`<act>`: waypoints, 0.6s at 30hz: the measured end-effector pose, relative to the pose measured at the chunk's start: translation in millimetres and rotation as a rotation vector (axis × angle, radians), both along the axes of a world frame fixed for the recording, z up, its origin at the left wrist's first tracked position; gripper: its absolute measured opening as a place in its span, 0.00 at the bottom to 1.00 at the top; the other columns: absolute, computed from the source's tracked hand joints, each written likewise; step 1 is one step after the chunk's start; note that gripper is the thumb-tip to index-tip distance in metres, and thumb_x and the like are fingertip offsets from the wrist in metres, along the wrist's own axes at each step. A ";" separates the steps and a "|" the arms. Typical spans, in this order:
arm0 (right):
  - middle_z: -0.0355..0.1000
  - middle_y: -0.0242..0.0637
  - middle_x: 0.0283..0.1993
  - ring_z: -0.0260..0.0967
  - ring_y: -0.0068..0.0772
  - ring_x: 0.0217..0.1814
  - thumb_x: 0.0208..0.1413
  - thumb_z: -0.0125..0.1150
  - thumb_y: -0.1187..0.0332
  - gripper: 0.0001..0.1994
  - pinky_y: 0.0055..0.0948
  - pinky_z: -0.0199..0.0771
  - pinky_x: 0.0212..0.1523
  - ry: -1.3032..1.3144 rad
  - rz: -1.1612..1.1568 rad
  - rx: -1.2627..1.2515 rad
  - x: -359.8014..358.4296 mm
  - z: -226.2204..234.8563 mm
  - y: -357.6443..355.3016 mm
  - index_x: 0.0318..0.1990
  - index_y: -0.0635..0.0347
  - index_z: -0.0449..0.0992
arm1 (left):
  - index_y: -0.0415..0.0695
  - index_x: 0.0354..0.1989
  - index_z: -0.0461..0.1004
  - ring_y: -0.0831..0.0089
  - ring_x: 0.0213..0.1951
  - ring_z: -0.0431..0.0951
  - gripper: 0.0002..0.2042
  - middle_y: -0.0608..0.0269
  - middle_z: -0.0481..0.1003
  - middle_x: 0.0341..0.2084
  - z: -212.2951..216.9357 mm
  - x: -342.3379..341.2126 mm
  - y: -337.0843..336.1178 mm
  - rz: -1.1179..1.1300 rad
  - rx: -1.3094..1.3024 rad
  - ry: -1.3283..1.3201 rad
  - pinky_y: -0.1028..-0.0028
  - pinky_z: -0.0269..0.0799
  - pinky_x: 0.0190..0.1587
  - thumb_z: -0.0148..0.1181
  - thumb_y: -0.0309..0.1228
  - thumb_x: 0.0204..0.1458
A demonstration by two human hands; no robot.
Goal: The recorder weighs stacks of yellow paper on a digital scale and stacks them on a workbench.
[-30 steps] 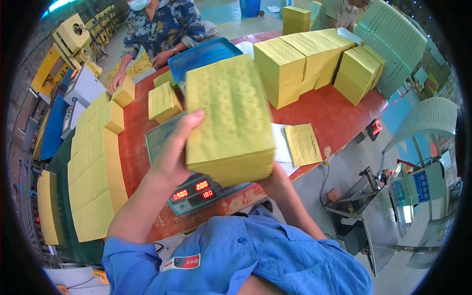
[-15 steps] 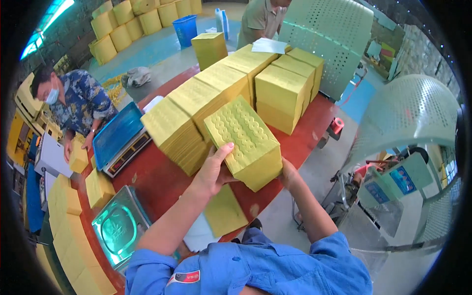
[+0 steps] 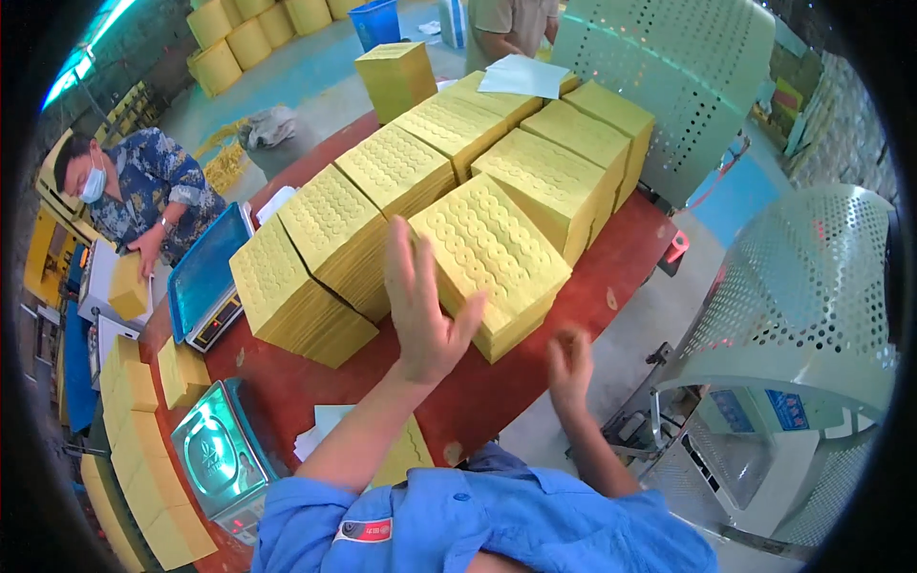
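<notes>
A thick stack of yellow embossed paper sheets (image 3: 492,258) lies on the red table (image 3: 621,277), at the near end of a row of like stacks. My left hand (image 3: 425,306) hovers open just left of it, fingers spread, holding nothing. My right hand (image 3: 570,368) is open and empty, near the table's front edge below the stack. Neither hand touches the stack.
More yellow stacks (image 3: 392,177) fill the table behind. A digital scale (image 3: 215,454) sits at the lower left, a blue-topped scale (image 3: 205,277) beyond it. A masked person in a patterned shirt (image 3: 143,196) works at the left. Perforated pale green chairs (image 3: 802,296) stand on the right.
I carried the stack from above the scale to the right and set it down at the end of the row. Both hands have let go and pulled back.
</notes>
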State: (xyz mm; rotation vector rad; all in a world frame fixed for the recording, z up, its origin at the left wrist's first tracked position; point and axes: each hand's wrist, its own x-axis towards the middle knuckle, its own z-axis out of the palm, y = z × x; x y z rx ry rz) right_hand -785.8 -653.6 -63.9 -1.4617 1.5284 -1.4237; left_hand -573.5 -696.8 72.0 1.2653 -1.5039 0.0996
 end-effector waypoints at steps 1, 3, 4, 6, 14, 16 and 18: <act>0.75 0.43 0.41 0.74 0.42 0.48 0.56 0.60 0.73 0.10 0.35 0.73 0.50 -0.117 0.123 0.133 -4.5 -5.4 13.7 0.45 0.63 0.75 | 0.39 0.68 0.52 0.41 0.70 0.50 0.38 0.39 0.51 0.69 11.2 5.2 7.7 -0.177 0.015 -0.244 0.46 0.43 0.69 0.63 0.44 0.54; 0.75 0.43 0.39 0.75 0.42 0.44 0.55 0.61 0.73 0.09 0.35 0.74 0.46 -0.021 0.267 0.156 11.4 6.1 22.0 0.43 0.63 0.75 | 0.49 0.66 0.61 0.45 0.71 0.49 0.38 0.48 0.51 0.70 24.1 2.6 15.6 -0.405 0.122 -0.585 0.40 0.42 0.68 0.68 0.49 0.47; 0.75 0.43 0.37 0.76 0.42 0.41 0.54 0.62 0.73 0.08 0.36 0.75 0.42 0.068 0.422 0.171 16.6 9.6 25.6 0.41 0.62 0.75 | 0.49 0.66 0.61 0.45 0.71 0.49 0.38 0.48 0.51 0.70 21.7 0.7 14.1 -0.399 0.134 -0.584 0.40 0.42 0.68 0.68 0.49 0.47; 0.75 0.43 0.37 0.75 0.42 0.40 0.54 0.62 0.73 0.07 0.35 0.75 0.41 0.124 0.382 0.103 23.4 1.9 7.4 0.40 0.62 0.76 | 0.52 0.66 0.61 0.44 0.70 0.51 0.39 0.50 0.54 0.69 15.5 3.6 8.1 -0.376 0.194 -0.709 0.40 0.44 0.67 0.70 0.47 0.44; 0.74 0.39 0.49 0.69 0.30 0.51 0.61 0.57 0.74 0.11 0.30 0.69 0.53 -0.046 0.295 0.063 10.6 -31.9 -36.4 0.50 0.69 0.74 | 0.42 0.61 0.63 0.43 0.65 0.59 0.25 0.44 0.61 0.60 -40.0 -38.8 -19.6 -0.173 -0.143 -0.406 0.48 0.59 0.64 0.55 0.31 0.52; 0.73 0.40 0.50 0.68 0.30 0.51 0.63 0.55 0.73 0.11 0.28 0.68 0.55 -0.031 0.250 0.084 -5.0 -27.6 -31.2 0.50 0.68 0.73 | 0.42 0.60 0.62 0.44 0.69 0.52 0.27 0.42 0.57 0.63 -41.6 -47.7 -19.8 -0.229 -0.081 -0.420 0.41 0.60 0.61 0.58 0.33 0.50; 0.73 0.42 0.50 0.68 0.27 0.52 0.63 0.54 0.72 0.12 0.28 0.67 0.56 -0.234 0.396 0.179 -14.4 -27.9 -21.7 0.51 0.68 0.73 | 0.43 0.61 0.62 0.46 0.70 0.50 0.32 0.42 0.54 0.65 -32.6 -35.4 -4.1 -0.254 -0.008 -0.362 0.39 0.59 0.60 0.63 0.35 0.45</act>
